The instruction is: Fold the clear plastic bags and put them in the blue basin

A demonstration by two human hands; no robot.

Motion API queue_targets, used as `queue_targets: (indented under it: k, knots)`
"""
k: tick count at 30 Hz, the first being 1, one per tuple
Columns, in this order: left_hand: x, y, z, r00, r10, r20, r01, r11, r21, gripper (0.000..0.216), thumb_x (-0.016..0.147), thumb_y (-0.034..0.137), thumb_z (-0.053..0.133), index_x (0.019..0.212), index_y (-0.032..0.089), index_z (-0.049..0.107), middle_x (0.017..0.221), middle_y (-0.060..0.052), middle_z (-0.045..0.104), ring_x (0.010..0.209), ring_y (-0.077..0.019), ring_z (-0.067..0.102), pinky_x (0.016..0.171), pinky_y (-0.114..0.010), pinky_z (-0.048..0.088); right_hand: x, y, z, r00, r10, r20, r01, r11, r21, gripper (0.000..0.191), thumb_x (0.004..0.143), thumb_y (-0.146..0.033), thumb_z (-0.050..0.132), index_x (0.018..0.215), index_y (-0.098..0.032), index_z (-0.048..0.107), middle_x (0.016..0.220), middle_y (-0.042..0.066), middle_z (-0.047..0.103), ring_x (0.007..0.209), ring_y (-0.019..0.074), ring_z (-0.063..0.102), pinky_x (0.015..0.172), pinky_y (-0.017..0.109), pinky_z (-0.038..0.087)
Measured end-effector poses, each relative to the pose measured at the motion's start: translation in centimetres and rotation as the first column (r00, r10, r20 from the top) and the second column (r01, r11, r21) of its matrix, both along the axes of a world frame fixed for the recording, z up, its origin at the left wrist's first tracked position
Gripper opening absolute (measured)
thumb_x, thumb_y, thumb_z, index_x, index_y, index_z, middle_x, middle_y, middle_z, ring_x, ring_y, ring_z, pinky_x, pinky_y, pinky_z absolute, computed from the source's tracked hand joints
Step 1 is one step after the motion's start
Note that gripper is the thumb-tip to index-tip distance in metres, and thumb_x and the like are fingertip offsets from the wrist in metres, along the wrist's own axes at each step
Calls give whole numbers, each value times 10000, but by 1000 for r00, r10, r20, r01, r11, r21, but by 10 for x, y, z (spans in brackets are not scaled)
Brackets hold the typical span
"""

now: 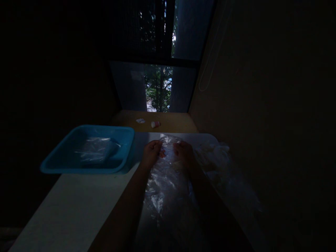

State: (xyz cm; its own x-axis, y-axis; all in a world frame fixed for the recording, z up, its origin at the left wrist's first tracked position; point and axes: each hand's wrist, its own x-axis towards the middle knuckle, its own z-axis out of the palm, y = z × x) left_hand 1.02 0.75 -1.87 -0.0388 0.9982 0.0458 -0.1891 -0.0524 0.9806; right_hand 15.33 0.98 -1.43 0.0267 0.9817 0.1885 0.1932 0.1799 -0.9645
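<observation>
A clear plastic bag (168,141) is stretched between my two hands over the far part of the white table. My left hand (152,153) is closed on its left edge, with fingertips showing through or beneath the film. Opposite it, my right hand (183,153) is closed on the right edge, slightly blurred. More crinkled clear plastic (160,196) lies below the hands, between my forearms. In the dim light I cannot tell whether it is one piece with the bag.
A blue plastic basin (86,170) holding clear plastic packets (96,148) stands on the white table (70,203) at left. A heap of clear plastic (223,164) lies at right. On the window ledge (178,122) are a small cylindrical container (155,124) and a crumpled white piece (140,120).
</observation>
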Motion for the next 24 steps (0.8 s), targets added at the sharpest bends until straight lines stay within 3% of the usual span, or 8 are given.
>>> queue_targets:
  k: [15, 20, 24]
  knots:
    - [-1, 1, 1, 1000, 19, 19, -18, 1000, -10, 364, 581, 487, 614, 663, 149, 510, 389, 26, 550, 315, -97, 480, 374, -196, 347, -1, 2, -4, 996, -6, -86, 3, 1000, -29, 308, 640, -386, 543, 449, -162, 453, 382, -57, 405, 363, 47, 339, 389, 192, 255]
    - [-2, 2, 0, 998, 46, 32, -45, 999, -9, 343, 603, 475, 598, 669, 151, 508, 381, 27, 543, 326, -98, 491, 385, -195, 356, -2, 1, -4, 981, 14, -194, -25, 998, -57, 302, 651, -404, 518, 473, -169, 453, 387, -58, 407, 360, 49, 343, 383, 192, 255]
    - [-2, 1, 3, 997, 67, 26, -67, 998, -18, 341, 598, 470, 601, 674, 151, 508, 384, 26, 545, 325, -98, 490, 382, -199, 353, -3, 0, -2, 984, 34, -172, -45, 997, -62, 285, 648, -382, 526, 475, -170, 447, 395, -56, 422, 367, 50, 355, 389, 192, 258]
